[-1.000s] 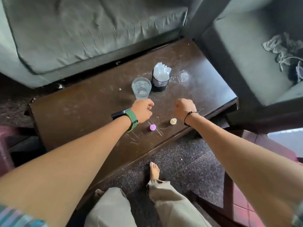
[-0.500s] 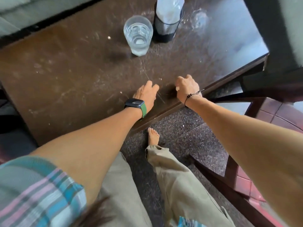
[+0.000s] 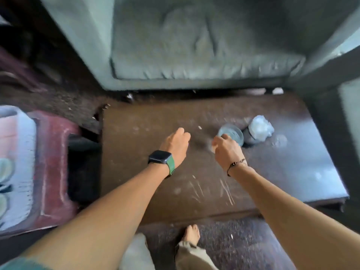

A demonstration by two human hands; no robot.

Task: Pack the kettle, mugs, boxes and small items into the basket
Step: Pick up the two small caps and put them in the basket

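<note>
Dark brown desk (image 3: 136, 172) w/ pale scratch marks; grey-green sofa (image 3: 194, 45) behind. Black watch (image 3: 158, 156) on green strap, left wrist; thin black cord bracelet (image 3: 233, 165), right. Clear glass (image 3: 231, 133), black mesh holder (image 3: 248, 137) w/ white contents. Speckled dark floor (image 3: 243, 240); beige trousers (image 3: 194, 256).

No legible text, label, brand or number anywhere in the blurred view

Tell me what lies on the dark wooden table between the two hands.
Only bare, scuffed dark wooden table lies between the left hand and right hand in the blurred head view.
</note>
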